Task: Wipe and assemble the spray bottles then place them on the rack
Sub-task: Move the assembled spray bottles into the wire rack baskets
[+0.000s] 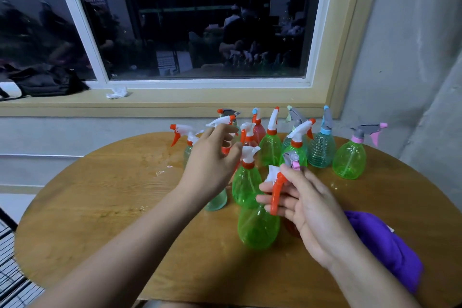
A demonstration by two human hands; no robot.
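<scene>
Right grip (307, 207) near desk (100, 207) front edge, pinching orange-white trigger head (275, 190) over green bottle (258, 229). Left grip (212, 165) among mid-desk bottles, hold unclear. Back-edge bottles (321, 150) look assembled. Racking probably all left.

Both bare forearms reach forward, the left farther out. The left hand (212, 157) hangs back-up, fingers curled down, their grip hidden from here. The right hand (310, 210), palm turned left, pinches a trigger head (275, 195) between thumb and fingers.
</scene>
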